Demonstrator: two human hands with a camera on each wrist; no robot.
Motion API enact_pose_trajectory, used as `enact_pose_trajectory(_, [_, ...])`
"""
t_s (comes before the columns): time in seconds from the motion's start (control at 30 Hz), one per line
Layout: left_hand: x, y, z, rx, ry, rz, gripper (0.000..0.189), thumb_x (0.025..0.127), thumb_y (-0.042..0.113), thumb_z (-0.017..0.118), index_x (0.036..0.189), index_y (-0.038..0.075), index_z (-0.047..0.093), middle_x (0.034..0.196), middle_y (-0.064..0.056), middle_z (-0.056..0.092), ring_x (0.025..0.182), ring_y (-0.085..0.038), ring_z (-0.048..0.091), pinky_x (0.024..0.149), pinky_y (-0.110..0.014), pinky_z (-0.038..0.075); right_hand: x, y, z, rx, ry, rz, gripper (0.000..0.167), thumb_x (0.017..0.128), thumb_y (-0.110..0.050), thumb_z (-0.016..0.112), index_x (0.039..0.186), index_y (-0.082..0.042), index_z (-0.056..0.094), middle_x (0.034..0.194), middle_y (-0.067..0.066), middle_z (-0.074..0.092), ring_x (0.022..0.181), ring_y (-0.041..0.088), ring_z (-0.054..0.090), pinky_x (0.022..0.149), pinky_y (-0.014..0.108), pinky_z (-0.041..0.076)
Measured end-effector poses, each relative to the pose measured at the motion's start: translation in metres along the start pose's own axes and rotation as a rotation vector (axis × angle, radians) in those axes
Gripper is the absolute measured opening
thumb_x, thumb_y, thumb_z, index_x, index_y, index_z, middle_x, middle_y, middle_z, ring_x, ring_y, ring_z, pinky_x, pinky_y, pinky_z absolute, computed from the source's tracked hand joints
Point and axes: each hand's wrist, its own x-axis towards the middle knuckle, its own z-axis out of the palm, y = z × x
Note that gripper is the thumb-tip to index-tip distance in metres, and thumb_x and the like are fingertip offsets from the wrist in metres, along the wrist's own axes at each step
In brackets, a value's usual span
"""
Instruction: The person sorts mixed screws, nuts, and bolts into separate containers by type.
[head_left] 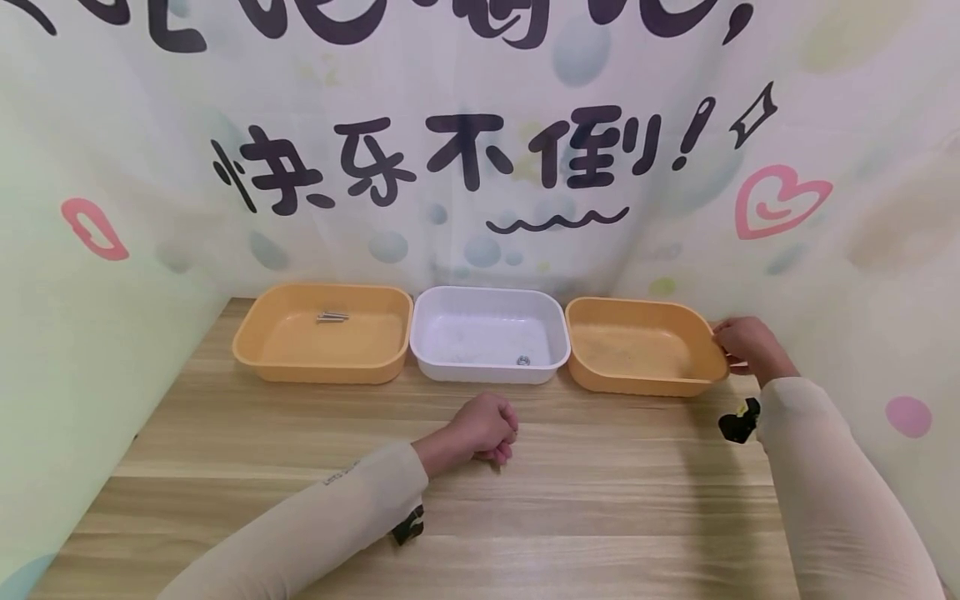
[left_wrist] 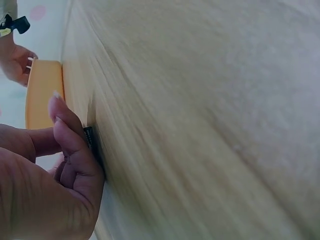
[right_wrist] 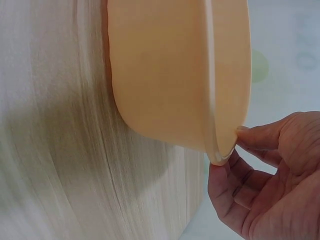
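My left hand (head_left: 486,427) is low over the table in front of the white tray (head_left: 487,374), fingers curled. In the left wrist view, a small dark ridged piece, which looks like the threaded end of a screw (left_wrist: 88,134), pokes out beneath those fingers; the rest is hidden. At the right end of the row, my right hand (head_left: 753,346) pinches the rim of the right orange tray (head_left: 645,385). Thumb and fingers sit on either side of that rim in the right wrist view. The tray's inside looks bare.
Several silver screws (head_left: 332,317) lie in the left orange tray (head_left: 322,372). A small metal nut or ring (head_left: 523,361) sits in the white tray's front right. All three trays stand side by side against a printed cloth backdrop (head_left: 465,242) on the wooden table (head_left: 585,517).
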Motion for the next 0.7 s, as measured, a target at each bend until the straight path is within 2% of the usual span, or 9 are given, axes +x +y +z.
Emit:
enact_pose_trajectory(0.2, [-0.002, 0.002, 0.0, -0.008, 0.003, -0.021, 0.011, 0.086, -0.008, 0.057, 0.085, 0.002, 0.062, 0.056, -0.006, 0.056, 0.043, -0.011, 0.053, 0.038, -0.017, 0.04, 0.002, 0.001, 0.0, 0.009, -0.004, 0.011, 0.037, 0.097, -0.012, 0.048, 0.129, 0.008, 0.045, 0.092, 0.009, 0.057, 0.078, 0.022, 0.06, 0.073, 0.037, 0.056])
enact_pose_trajectory(0.47, [-0.001, 0.003, 0.002, -0.03, 0.005, -0.02, 0.01, 0.086, -0.008, 0.058, 0.086, 0.001, 0.063, 0.057, -0.007, 0.057, 0.043, -0.011, 0.053, 0.038, -0.017, 0.039, 0.004, 0.004, 0.0, 0.006, -0.01, -0.01, 0.037, 0.098, -0.012, 0.045, 0.128, 0.01, 0.046, 0.083, 0.005, 0.059, 0.076, 0.021, 0.06, 0.073, 0.038, 0.056])
enact_pose_trajectory(0.57, [-0.001, 0.008, 0.005, -0.044, 0.004, -0.013, 0.011, 0.085, -0.008, 0.057, 0.088, 0.0, 0.064, 0.056, -0.007, 0.057, 0.042, -0.011, 0.052, 0.037, -0.017, 0.038, 0.004, 0.003, -0.001, 0.01, -0.009, -0.002, 0.037, 0.097, -0.012, 0.046, 0.128, 0.009, 0.045, 0.085, 0.005, 0.059, 0.077, 0.021, 0.06, 0.073, 0.038, 0.056])
enact_pose_trajectory(0.7, [-0.002, 0.021, 0.01, -0.034, -0.01, 0.0, 0.009, 0.087, -0.005, 0.059, 0.09, 0.001, 0.064, 0.056, -0.007, 0.057, 0.042, -0.011, 0.053, 0.039, -0.019, 0.039, 0.005, 0.003, -0.001, 0.016, -0.009, 0.006, 0.037, 0.098, -0.012, 0.046, 0.129, 0.009, 0.045, 0.088, 0.007, 0.059, 0.079, 0.022, 0.059, 0.073, 0.037, 0.056])
